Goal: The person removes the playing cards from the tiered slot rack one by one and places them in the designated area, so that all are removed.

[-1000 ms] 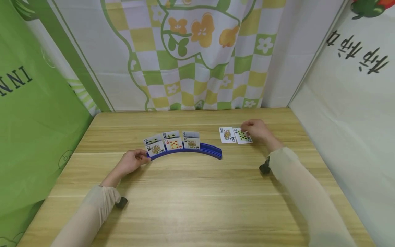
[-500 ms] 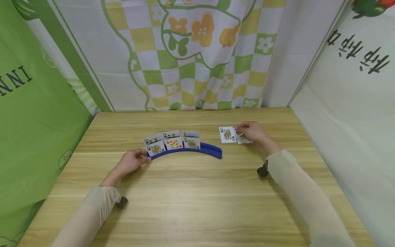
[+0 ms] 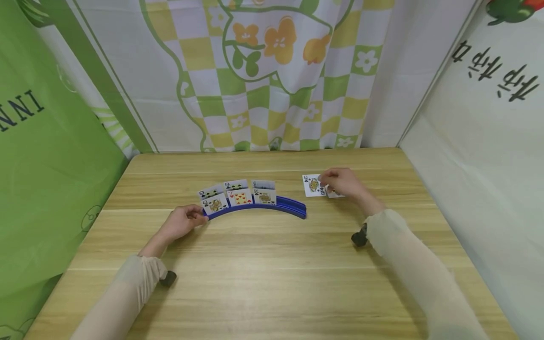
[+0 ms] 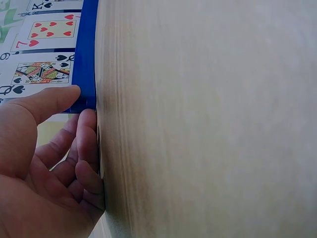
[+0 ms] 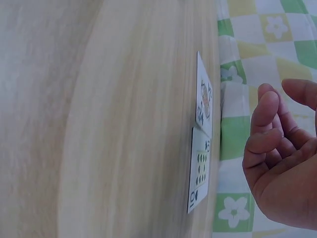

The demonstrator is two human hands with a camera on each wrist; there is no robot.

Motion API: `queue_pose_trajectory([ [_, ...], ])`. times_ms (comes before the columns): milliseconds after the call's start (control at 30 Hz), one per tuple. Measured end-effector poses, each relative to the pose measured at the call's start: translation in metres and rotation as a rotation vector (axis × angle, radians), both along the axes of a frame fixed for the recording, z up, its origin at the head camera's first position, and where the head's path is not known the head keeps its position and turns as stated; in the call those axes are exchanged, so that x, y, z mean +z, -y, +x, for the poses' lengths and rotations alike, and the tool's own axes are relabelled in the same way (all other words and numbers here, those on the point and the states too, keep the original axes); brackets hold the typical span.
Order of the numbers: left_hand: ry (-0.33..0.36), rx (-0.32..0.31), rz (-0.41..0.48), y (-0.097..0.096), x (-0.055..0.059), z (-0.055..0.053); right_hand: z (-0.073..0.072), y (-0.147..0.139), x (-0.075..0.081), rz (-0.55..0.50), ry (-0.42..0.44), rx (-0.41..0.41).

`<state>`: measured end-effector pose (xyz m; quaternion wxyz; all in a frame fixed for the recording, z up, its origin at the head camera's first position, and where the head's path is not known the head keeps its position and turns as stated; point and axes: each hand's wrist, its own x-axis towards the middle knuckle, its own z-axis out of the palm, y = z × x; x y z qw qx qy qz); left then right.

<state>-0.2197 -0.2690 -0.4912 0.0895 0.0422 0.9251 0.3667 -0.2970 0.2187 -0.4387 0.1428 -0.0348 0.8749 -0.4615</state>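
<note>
My left hand (image 3: 182,223) grips the left end of a curved blue playing card holder (image 3: 291,206). In the left wrist view the thumb (image 4: 62,99) lies on the holder's front corner, with fingertips at its end. Cards stand in two rows in the holder: a queen (image 3: 214,204), a seven of hearts (image 3: 240,197) and a king (image 3: 265,197) in front, with others behind. My right hand (image 3: 343,182) hovers over two face-up cards, a queen (image 3: 312,184) and a ten of clubs (image 5: 199,171). Its fingers are loosely bent, with nothing between thumb and fingertips.
The wooden table (image 3: 263,278) reaches back to a patterned curtain (image 3: 272,108). A green cloth (image 3: 51,165) hangs along the left side, a white one (image 3: 480,156) along the right. The holder's right end carries no cards.
My right hand has moved left, from over the ten of clubs toward the queen lying beside it. My left hand and the card holder have stayed in place.
</note>
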Motion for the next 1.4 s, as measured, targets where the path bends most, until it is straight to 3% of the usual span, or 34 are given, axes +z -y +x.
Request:
queue_pose_trajectory([
  [500,-0.012,-0.004,-0.019,-0.001,0.002,-0.001,0.009,0.016,0.011,-0.064,-0.013,0.050],
  [767,0.004,-0.007,-0.022,0.001,0.002,-0.001,0.013,0.026,0.012,-0.011,-0.079,0.092],
  [1000,0.006,-0.011,-0.017,0.001,0.002,-0.002,0.018,0.033,0.016,-0.059,-0.061,0.119],
  [1400,0.009,-0.008,-0.018,0.000,0.000,0.000,0.023,0.041,0.009,-0.070,-0.091,0.147],
])
